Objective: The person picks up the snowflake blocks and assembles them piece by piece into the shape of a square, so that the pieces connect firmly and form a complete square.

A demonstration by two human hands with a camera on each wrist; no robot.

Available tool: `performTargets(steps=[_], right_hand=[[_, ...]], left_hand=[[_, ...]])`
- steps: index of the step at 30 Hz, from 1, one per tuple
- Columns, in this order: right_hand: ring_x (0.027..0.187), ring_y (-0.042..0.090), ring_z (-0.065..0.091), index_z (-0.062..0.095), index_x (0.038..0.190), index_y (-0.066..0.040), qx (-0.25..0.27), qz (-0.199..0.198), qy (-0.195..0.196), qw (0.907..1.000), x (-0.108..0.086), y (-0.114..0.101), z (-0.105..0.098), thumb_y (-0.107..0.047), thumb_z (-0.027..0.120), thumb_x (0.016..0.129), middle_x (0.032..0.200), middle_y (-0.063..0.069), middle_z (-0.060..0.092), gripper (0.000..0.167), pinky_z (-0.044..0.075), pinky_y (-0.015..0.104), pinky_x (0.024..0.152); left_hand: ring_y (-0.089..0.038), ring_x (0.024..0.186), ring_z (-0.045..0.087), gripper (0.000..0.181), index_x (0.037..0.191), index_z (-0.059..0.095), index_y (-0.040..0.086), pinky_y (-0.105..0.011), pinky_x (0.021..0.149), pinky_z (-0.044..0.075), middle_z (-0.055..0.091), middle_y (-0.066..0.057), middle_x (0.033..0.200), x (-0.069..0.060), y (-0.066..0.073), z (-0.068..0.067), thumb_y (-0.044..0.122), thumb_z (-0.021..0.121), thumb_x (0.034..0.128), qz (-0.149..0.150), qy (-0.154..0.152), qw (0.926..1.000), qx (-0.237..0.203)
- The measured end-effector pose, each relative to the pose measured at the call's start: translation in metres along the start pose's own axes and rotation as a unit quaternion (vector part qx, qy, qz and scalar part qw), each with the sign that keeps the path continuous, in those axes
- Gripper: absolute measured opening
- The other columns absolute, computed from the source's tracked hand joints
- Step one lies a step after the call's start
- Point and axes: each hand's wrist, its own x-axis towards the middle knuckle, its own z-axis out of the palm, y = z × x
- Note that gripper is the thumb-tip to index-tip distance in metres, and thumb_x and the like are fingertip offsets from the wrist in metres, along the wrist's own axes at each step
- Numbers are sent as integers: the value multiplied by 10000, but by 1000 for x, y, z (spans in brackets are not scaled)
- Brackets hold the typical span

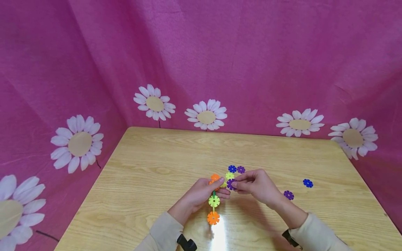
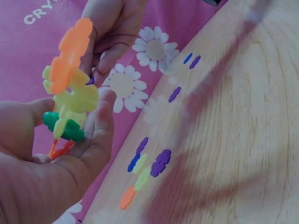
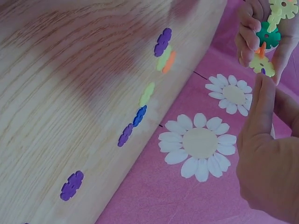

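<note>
Discs (image 1: pixel 214 201) in left grip (image 1: pixel 200 191)

On one wooden table (image 1: pixel 150 167) we count nine loose slotted discs: four purple discs (image 2: pixel 161 163), two blue discs (image 1: pixel 308 183), two yellow discs (image 2: pixel 144 178) and one orange disc (image 2: pixel 127 197). Off the table we make out one joined chain (image 1: pixel 214 201) of six, with three yellow links (image 3: pixel 282 7), two orange links (image 1: pixel 213 218) and one green link (image 3: pixel 269 35), plus one pinched purple piece (image 2: pixel 90 80). We also count two hands (image 1: pixel 262 186), two sleeves (image 1: pixel 166 232) and, across one pink curtain (image 1: pixel 251 52) in the head view, six printed daisies (image 1: pixel 206 117).
</note>
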Motion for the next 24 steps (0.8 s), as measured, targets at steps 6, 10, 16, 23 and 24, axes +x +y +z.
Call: performTargets(steps=[6,10,16,23,24], right_hand=[[841,188,746,682,1078,140,139,46,-43,9999,1,1,2,-56,730,896,986,207,751,272,640,357,773],[841,170,741,672,1096,147,247,119,-34,9996,2,1,4,-61,729,899,983,199,752,292,639,364,781],[848,156,740,654,1120,160,471,279,-50,9985,0,1,5,-48,716,906,988,196,753,304,634,367,803],[830,145,739,657,1122,159,605,455,-84,9971,2,1,4,-41,713,908,969,165,758,298,633,324,797],[829,146,739,659,1121,158,630,494,-91,9967,3,1,4,-41,714,908,961,156,758,297,633,316,792]], left_hand=[[-314,1041,726,485,1188,662,-44,-304,811,627,710,-270,1124,0,-1,1,392,498,1050,83,-10,9999,75],[-369,1084,697,454,1190,659,-55,-347,869,619,702,-283,1127,2,-3,1,342,473,1068,162,-56,9998,69],[-377,1088,692,463,1175,672,-67,-388,921,601,690,-295,1138,3,-5,0,344,494,1057,248,-158,9995,113],[-331,1069,712,439,1159,684,-57,-355,959,584,699,-270,1134,3,-4,-2,328,501,1055,221,-209,9993,212],[-310,1055,721,442,1156,688,-52,-344,945,589,706,-259,1125,3,-4,-2,335,502,1053,204,-211,9993,234]])
